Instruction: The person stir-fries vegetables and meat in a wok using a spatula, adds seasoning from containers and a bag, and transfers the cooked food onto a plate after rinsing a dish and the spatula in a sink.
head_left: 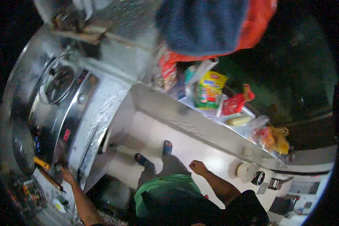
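At the left, my left hand [67, 176] reaches to the front panel of a steel gas stove [73, 124]. Its fingers are closed at a stove knob [59, 167], though the picture is small and blurred there. Another knob [81, 98] is farther along the same panel. Close beyond my fingers lie a yellow-handled tool [41, 162] and a long brown stick-like thing [50, 178] with a dark tip. My right hand [198, 168] hangs in front of my body above the floor, its fingers curled into a loose fist with nothing visible in it.
A round wire pan stand [57, 84] is on the stove. Along the right counter are a yellow packet [211, 89], a red packet [233, 104] and plastic bags [277, 139]. A blue and orange cloth [203, 26] hangs above. A whitish bucket-like container [247, 172] stands on the floor [180, 145].
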The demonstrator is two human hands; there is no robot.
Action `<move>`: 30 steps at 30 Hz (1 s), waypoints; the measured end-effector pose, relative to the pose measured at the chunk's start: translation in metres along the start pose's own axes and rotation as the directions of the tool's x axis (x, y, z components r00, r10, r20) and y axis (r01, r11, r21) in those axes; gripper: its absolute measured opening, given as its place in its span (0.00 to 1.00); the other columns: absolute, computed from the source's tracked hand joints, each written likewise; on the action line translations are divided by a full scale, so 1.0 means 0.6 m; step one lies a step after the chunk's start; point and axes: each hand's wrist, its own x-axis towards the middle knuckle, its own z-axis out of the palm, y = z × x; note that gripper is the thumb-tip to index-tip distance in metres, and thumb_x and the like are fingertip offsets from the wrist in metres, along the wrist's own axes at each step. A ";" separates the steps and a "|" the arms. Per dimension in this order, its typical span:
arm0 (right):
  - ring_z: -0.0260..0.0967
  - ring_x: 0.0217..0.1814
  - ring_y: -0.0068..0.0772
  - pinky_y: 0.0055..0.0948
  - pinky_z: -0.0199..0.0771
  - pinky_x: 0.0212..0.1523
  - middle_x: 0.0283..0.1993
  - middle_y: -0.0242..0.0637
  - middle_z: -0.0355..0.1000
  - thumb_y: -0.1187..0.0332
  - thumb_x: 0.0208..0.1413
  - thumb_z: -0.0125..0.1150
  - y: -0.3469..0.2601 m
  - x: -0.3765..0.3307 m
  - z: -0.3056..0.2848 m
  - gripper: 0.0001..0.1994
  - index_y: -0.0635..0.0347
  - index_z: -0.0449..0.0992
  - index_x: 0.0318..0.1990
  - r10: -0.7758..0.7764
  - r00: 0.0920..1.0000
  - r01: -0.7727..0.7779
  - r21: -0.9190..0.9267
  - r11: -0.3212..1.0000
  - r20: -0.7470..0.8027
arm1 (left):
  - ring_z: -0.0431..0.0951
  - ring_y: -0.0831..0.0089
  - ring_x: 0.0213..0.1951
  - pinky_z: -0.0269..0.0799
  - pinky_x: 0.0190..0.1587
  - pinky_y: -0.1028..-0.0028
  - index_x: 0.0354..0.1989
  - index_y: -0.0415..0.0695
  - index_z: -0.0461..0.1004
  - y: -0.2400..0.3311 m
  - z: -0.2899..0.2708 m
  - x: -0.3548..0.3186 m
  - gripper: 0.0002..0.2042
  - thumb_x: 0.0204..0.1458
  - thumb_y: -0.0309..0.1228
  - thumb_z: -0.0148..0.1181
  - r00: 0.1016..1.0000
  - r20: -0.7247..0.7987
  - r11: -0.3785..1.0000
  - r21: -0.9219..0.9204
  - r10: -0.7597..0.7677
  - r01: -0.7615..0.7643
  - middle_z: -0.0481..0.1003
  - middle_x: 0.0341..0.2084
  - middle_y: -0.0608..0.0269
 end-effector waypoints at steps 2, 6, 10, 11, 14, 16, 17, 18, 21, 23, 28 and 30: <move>0.71 0.28 0.34 0.31 0.71 0.32 0.26 0.40 0.71 0.62 0.48 0.57 0.000 0.004 -0.016 0.11 0.61 0.72 0.29 -0.033 0.992 0.043 0.087 0.995 -0.121 | 0.66 0.58 0.28 0.63 0.31 0.63 0.39 0.34 0.67 0.024 -0.006 -0.049 0.17 0.56 0.39 0.45 0.997 -0.083 1.000 0.003 -0.004 0.005 0.69 0.30 0.45; 0.70 0.26 0.26 0.25 0.69 0.27 0.21 0.37 0.70 0.65 0.51 0.56 -0.055 0.035 -0.145 0.09 0.63 0.70 0.27 0.168 0.907 -0.105 0.181 0.978 -0.385 | 0.63 0.68 0.21 0.61 0.27 0.68 0.25 0.36 0.65 0.095 0.058 -0.245 0.17 0.57 0.40 0.44 0.912 -0.186 0.870 -0.280 0.364 -0.405 0.62 0.16 0.58; 0.64 0.22 0.20 0.20 0.64 0.21 0.22 0.31 0.68 0.67 0.53 0.52 -0.083 0.113 -0.338 0.07 0.61 0.69 0.28 0.255 0.669 0.149 0.462 0.874 -0.698 | 0.63 0.78 0.20 0.61 0.25 0.76 0.26 0.41 0.66 0.289 0.057 -0.452 0.13 0.56 0.37 0.46 0.654 0.649 0.728 -0.652 0.390 0.213 0.64 0.16 0.67; 0.64 0.22 0.20 0.18 0.63 0.20 0.23 0.32 0.67 0.66 0.53 0.51 -0.092 0.117 -0.383 0.08 0.61 0.70 0.30 0.288 0.681 0.055 0.439 0.897 -0.674 | 0.63 0.78 0.20 0.61 0.25 0.77 0.26 0.41 0.66 0.396 0.005 -0.518 0.11 0.55 0.36 0.47 0.559 0.720 0.771 -0.602 0.411 0.208 0.64 0.16 0.67; 0.66 0.26 0.23 0.22 0.66 0.24 0.29 0.33 0.69 0.64 0.52 0.53 -0.069 0.164 -0.404 0.09 0.60 0.71 0.35 0.291 0.887 0.090 0.752 0.653 -0.359 | 0.65 0.78 0.22 0.62 0.26 0.76 0.29 0.41 0.67 0.532 -0.014 -0.630 0.09 0.52 0.34 0.53 0.428 0.788 0.706 -0.601 0.443 0.374 0.65 0.16 0.67; 0.68 0.31 0.25 0.25 0.68 0.29 0.33 0.34 0.71 0.63 0.52 0.54 -0.097 0.191 -0.397 0.12 0.59 0.69 0.40 0.253 0.963 -0.025 0.905 0.426 -0.092 | 0.66 0.77 0.23 0.63 0.28 0.76 0.30 0.40 0.67 0.619 0.025 -0.685 0.09 0.50 0.33 0.55 0.394 0.788 0.746 -0.596 0.473 0.296 0.65 0.16 0.67; 0.68 0.33 0.26 0.26 0.68 0.31 0.36 0.35 0.71 0.62 0.52 0.54 -0.119 0.202 -0.389 0.13 0.59 0.69 0.41 0.229 0.973 -0.097 0.925 0.366 0.011 | 0.66 0.76 0.23 0.63 0.28 0.76 0.30 0.39 0.67 0.656 0.055 -0.700 0.09 0.50 0.33 0.56 0.433 0.727 0.775 -0.625 0.533 0.094 0.65 0.16 0.66; 0.69 0.34 0.27 0.26 0.68 0.31 0.37 0.35 0.71 0.61 0.53 0.53 -0.111 0.213 -0.388 0.13 0.58 0.68 0.42 0.220 0.975 -0.112 0.941 0.320 0.042 | 0.68 0.76 0.27 0.65 0.32 0.76 0.32 0.38 0.68 0.742 0.060 -0.716 0.10 0.49 0.32 0.57 0.331 0.673 0.652 -0.734 0.662 0.189 0.69 0.21 0.64; 0.69 0.35 0.28 0.27 0.68 0.33 0.40 0.36 0.71 0.60 0.54 0.52 -0.116 0.224 -0.361 0.13 0.57 0.68 0.42 0.172 0.970 -0.214 0.941 0.261 0.173 | 0.69 0.77 0.38 0.66 0.36 0.75 0.36 0.37 0.69 0.898 0.182 -0.764 0.10 0.49 0.30 0.57 0.581 0.547 0.451 -0.834 0.603 0.316 0.71 0.32 0.62; 0.69 0.34 0.28 0.26 0.68 0.34 0.39 0.36 0.71 0.59 0.54 0.51 -0.070 0.205 -0.345 0.15 0.58 0.68 0.43 -0.042 0.972 -0.213 0.940 0.267 0.232 | 0.71 0.76 0.34 0.66 0.34 0.75 0.35 0.36 0.70 0.959 0.252 -0.764 0.10 0.49 0.30 0.57 0.586 0.586 0.437 -0.810 0.560 0.392 0.71 0.27 0.63; 0.68 0.38 0.27 0.25 0.67 0.35 0.39 0.35 0.71 0.57 0.54 0.52 -0.041 0.154 -0.373 0.17 0.59 0.68 0.46 0.017 0.940 -0.302 0.807 0.508 0.341 | 0.70 0.77 0.24 0.66 0.30 0.76 0.29 0.36 0.70 1.048 0.196 -0.773 0.09 0.49 0.30 0.57 0.587 0.638 0.662 -0.717 0.499 0.217 0.70 0.19 0.66; 0.68 0.40 0.26 0.25 0.67 0.35 0.40 0.35 0.70 0.57 0.54 0.52 -0.050 0.145 -0.391 0.18 0.59 0.68 0.47 0.048 0.925 -0.353 0.804 0.479 0.377 | 0.70 0.77 0.24 0.67 0.31 0.76 0.29 0.36 0.70 1.067 0.130 -0.785 0.08 0.49 0.30 0.57 0.594 0.632 0.654 -0.723 0.497 0.222 0.71 0.22 0.64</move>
